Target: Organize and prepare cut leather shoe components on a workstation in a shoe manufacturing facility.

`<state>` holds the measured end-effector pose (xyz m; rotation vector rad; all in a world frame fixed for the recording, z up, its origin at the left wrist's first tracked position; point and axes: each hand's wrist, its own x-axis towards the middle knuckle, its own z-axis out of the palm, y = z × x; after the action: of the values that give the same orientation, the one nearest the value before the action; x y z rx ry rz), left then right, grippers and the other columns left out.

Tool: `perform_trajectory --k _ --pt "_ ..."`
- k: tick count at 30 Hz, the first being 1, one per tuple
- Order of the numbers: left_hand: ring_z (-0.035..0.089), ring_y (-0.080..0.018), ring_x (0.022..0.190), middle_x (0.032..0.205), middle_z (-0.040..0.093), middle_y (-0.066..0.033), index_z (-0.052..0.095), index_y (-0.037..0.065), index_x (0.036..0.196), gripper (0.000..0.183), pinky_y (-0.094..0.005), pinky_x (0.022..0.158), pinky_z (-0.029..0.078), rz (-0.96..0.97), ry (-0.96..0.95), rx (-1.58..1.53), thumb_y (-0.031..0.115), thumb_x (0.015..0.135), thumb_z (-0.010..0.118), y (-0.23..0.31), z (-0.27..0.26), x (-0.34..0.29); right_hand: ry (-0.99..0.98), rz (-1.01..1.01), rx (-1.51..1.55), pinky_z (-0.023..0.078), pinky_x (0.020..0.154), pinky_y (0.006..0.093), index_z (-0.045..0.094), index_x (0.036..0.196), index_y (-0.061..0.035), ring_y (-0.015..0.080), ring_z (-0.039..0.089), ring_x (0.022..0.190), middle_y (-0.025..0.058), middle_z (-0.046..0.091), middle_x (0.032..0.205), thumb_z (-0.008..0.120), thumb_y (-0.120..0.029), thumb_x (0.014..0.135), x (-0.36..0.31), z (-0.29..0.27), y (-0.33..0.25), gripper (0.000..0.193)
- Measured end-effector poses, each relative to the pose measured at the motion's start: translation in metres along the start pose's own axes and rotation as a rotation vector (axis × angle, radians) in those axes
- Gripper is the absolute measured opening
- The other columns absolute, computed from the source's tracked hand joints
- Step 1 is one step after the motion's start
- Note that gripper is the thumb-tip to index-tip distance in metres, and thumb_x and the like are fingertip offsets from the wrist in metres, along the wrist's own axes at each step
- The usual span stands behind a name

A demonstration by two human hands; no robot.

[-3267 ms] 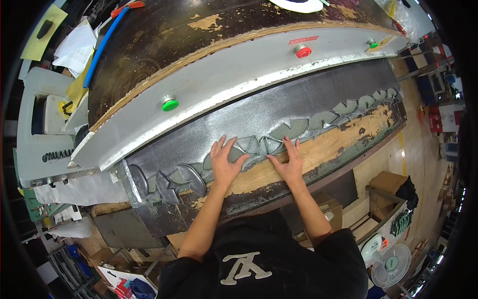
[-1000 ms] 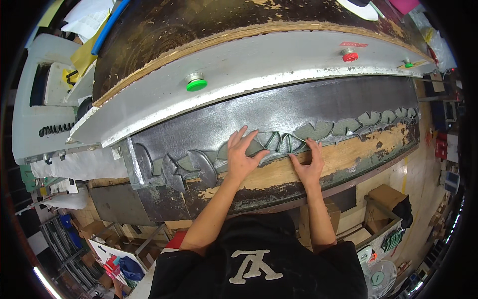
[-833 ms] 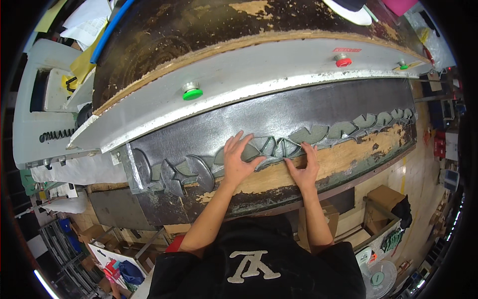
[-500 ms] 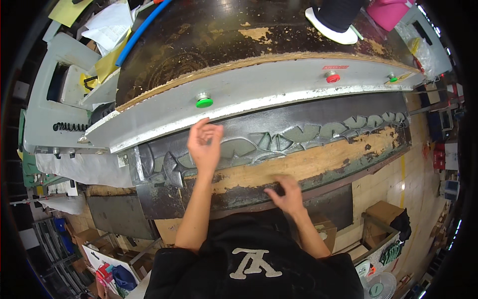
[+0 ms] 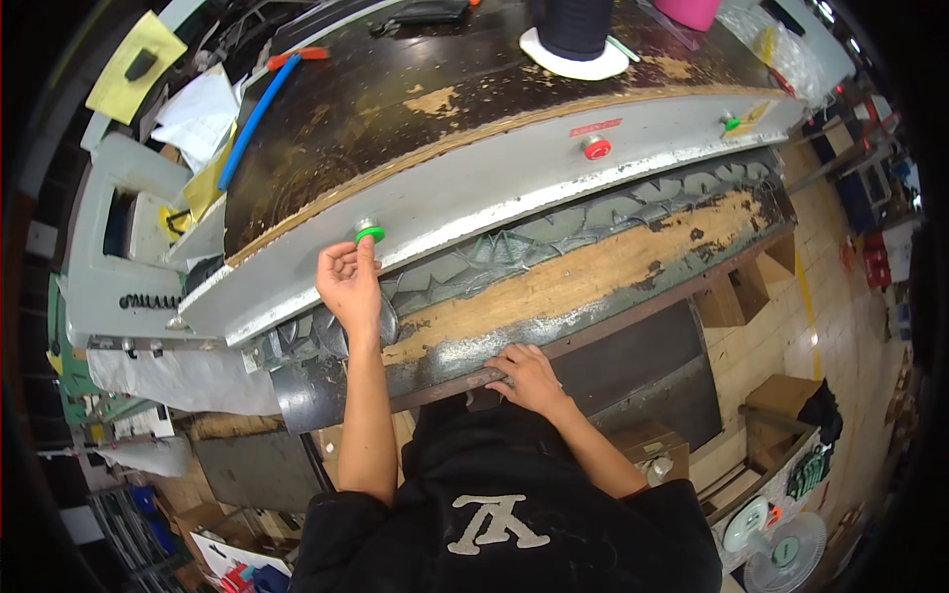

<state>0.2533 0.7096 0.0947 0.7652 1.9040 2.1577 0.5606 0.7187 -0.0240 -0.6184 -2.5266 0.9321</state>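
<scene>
My left hand (image 5: 348, 284) is raised at the grey machine beam (image 5: 474, 198), its fingers curled in with nothing in them. Its thumb tip touches the round green button (image 5: 370, 234) on the beam's face. On the front edge of a worn board (image 5: 534, 308) lies my right hand (image 5: 527, 378), its fingers spread over the edge and its thumb apart. Between beam and board runs a strip of dark grey-green sheet material (image 5: 450, 272) with curved outlines and gaps. The beam hides the strip's far side.
A red button (image 5: 596, 148) and a second green button sit farther right on the beam. On the scuffed dark top (image 5: 395, 109) stand a black thread cone (image 5: 573, 30) and a blue tube (image 5: 259, 121). Cardboard boxes (image 5: 732, 292) and a white fan (image 5: 786, 551) are at the right.
My left hand has reached the green button with its thumb. My right hand has come down onto the board's front edge. The sheet strip now lies closer to the beam, partly under it.
</scene>
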Motion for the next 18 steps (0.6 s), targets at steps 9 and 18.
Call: perform_trajectory --k 9,18 --pt "0.059 -0.0062 0.062 0.071 0.064 0.0008 0.060 0.004 0.080 0.033 -0.0234 0.057 0.047 0.138 -0.017 0.379 0.019 0.094 0.086 0.001 -0.012 -0.013 0.049 -0.107 -0.047 0.049 0.093 0.0400 0.076 0.115 -0.0165 0.0253 0.064 0.104 0.0038 0.063 0.102 0.088 -0.033 0.080 0.008 0.005 0.008 0.040" --pt "0.074 -0.0194 0.081 0.090 0.077 -0.0118 0.078 -0.001 0.103 0.035 -0.0333 0.076 0.059 -0.061 -0.748 0.693 0.025 0.084 0.092 -0.038 -0.080 -0.144 0.090 -0.120 -0.056 0.048 0.092 0.0413 0.076 0.112 -0.0161 0.0259 0.064 0.105 0.0038 0.063 0.103 0.089 -0.032 0.079 0.009 0.006 0.009 0.039"
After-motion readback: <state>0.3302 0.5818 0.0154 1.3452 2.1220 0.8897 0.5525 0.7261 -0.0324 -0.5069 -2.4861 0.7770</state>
